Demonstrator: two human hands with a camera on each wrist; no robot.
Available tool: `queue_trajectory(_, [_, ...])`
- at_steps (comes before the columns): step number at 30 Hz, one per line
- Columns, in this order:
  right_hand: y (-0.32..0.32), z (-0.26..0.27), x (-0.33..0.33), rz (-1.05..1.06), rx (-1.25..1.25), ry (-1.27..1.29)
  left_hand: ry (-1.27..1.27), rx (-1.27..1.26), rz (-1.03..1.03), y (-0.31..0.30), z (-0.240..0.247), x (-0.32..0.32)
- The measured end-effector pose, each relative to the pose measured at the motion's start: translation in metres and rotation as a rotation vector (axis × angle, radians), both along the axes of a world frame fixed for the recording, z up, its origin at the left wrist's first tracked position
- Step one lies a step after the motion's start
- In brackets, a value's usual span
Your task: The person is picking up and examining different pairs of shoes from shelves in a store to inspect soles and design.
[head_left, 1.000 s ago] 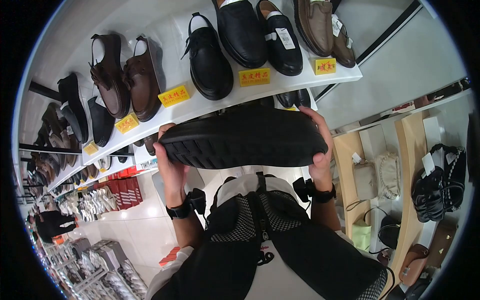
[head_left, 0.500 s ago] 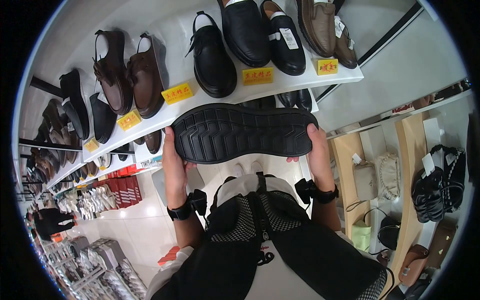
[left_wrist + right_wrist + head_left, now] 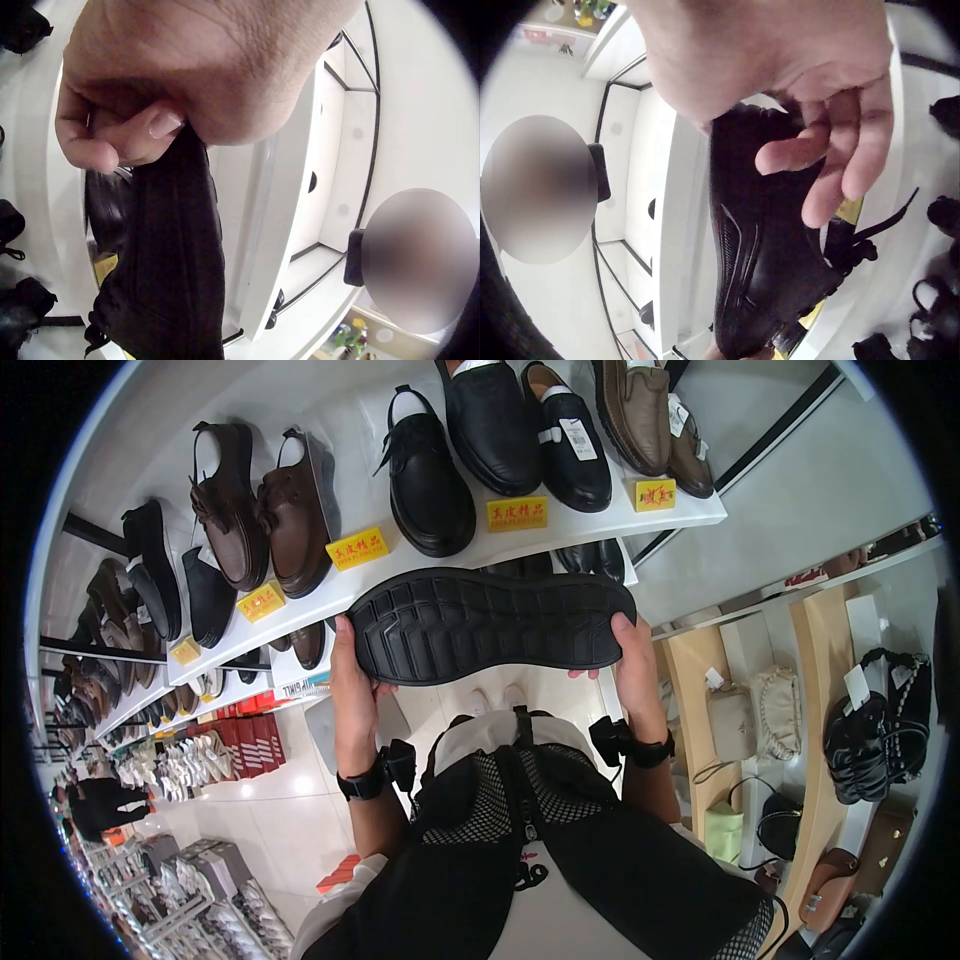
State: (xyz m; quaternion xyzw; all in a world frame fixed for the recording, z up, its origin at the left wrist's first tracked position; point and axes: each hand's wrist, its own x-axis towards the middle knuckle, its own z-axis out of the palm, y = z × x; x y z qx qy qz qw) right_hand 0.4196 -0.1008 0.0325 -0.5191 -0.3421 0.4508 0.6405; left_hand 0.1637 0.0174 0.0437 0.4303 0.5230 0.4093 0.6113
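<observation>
A black lace-up shoe (image 3: 490, 625) is held sideways between both hands, its ridged sole turned up toward the head camera. At the shoe's broader end, the left hand (image 3: 355, 685) grips it with the thumb along the sole's edge. The right hand (image 3: 636, 665) holds the narrower end, thumb on the sole and fingers underneath. From the left wrist, the left hand (image 3: 187, 75) has curled fingers against the dark upper (image 3: 176, 255). In the right wrist view, the right hand (image 3: 802, 82) lays bent fingers over the shoe (image 3: 772, 240), and a loose lace sticks out beyond.
Directly beyond the shoe runs a white shelf (image 3: 420, 572) bearing black and brown shoes and yellow signs (image 3: 517, 513). To the right stand wooden shelves (image 3: 815, 660) with handbags (image 3: 865, 750). A black-clad person (image 3: 100, 808) is at the far left, near racks of shoes.
Over the last second both hands rolled the shoe from a side view until its sole faced up, thumbs coming onto the sole. During the last half second it has barely moved.
</observation>
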Motion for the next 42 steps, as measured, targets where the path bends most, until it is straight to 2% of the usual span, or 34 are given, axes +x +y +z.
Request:
queue_trajectory(3, [-0.003,0.005,-0.001,0.059,0.080,0.009,-0.010,-0.049,0.082,0.006,-0.006,0.003])
queue_trajectory(6, [-0.006,0.014,-0.003,0.115,0.139,-0.017,-0.091,-0.057,0.009,0.014,-0.019,-0.006])
queue_trajectory(9, [-0.008,0.015,-0.003,0.155,0.166,-0.063,-0.089,-0.078,0.067,0.016,-0.024,0.000])
queue_trajectory(11, [-0.009,0.016,-0.003,0.179,0.175,-0.090,-0.116,-0.090,0.033,0.019,-0.031,-0.003])
queue_trajectory(17, [-0.007,0.016,-0.002,0.164,0.169,-0.090,-0.153,-0.073,0.033,0.019,-0.038,-0.006])
queue_trajectory(19, [-0.004,0.016,-0.006,-0.004,0.110,-0.121,-0.150,-0.073,0.050,0.013,-0.028,-0.001])
queue_trajectory(21, [0.000,0.018,-0.004,-0.017,0.054,-0.128,-0.144,0.126,0.173,0.001,-0.010,0.012])
queue_trajectory(22, [0.001,0.018,-0.002,-0.033,-0.002,-0.135,-0.143,0.125,0.175,-0.003,-0.008,0.009])
queue_trajectory(24, [0.007,-0.002,0.010,-0.068,0.080,-0.218,0.106,0.410,0.045,-0.009,-0.005,-0.001])
queue_trajectory(25, [0.009,-0.009,0.013,-0.105,0.163,-0.300,0.257,0.705,0.037,-0.002,-0.015,-0.005])
queue_trajectory(26, [0.010,-0.006,0.011,-0.103,0.165,-0.299,0.258,0.706,0.040,-0.001,-0.020,-0.009])
queue_trajectory(28, [0.009,0.006,0.004,-0.057,0.221,-0.045,0.099,0.736,-0.089,-0.003,-0.025,-0.014])
queue_trajectory(29, [0.009,0.008,0.004,-0.058,0.222,-0.044,0.100,0.737,-0.090,-0.004,-0.024,-0.014])
queue_trajectory(31, [0.007,0.008,0.003,-0.003,0.278,-0.042,-0.142,0.563,-0.098,-0.005,-0.023,-0.012])
queue_trajectory(32, [0.008,0.005,0.001,-0.006,0.278,-0.042,-0.142,0.562,-0.100,-0.004,-0.021,-0.012])
queue_trajectory(34, [0.008,-0.007,-0.006,-0.214,0.442,-0.090,-0.194,0.390,-0.113,-0.002,-0.016,-0.014])
queue_trajectory(38, [0.004,-0.003,-0.017,-0.248,0.340,-0.052,-0.283,0.426,-0.162,0.003,-0.026,-0.020])
queue_trajectory(42, [0.006,-0.007,-0.018,-0.273,0.374,0.020,-0.317,0.458,-0.160,0.003,-0.026,-0.020])
